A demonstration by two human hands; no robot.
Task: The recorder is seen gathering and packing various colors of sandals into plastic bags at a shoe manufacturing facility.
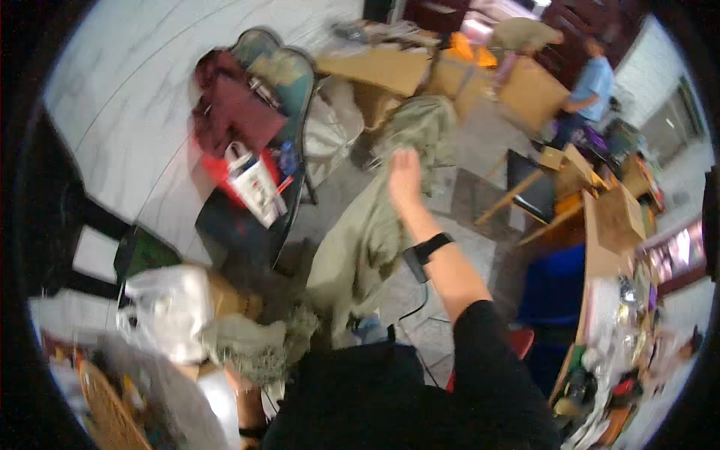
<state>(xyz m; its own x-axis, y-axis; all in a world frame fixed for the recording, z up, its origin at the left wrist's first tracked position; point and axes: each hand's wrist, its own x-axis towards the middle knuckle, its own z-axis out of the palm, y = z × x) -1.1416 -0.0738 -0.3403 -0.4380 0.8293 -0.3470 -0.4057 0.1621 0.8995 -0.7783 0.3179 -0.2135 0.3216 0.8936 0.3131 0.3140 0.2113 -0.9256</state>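
A long grey-green cloth [356, 240] stretches across the middle of the view, from low on the left up toward the cardboard boxes. My right hand [405, 178], its arm reaching forward with a black band at the wrist, is closed on the cloth's edge; motion blurs the fingers. Below, at the left, my left hand [240, 379] is mostly covered by a bunched, rough-textured end of the same cloth and appears closed on it. Some of the cloth hangs between both arms, in front of my black clothing.
At the left, a chair [296, 86] carries a maroon garment [236, 109] and a white bag [255, 187]. A plastic bag [169, 311] lies close to my left arm. Cardboard boxes [367, 69] stand ahead. A cluttered table [592, 322] flanks my right; a person in blue [594, 86] stands beyond.
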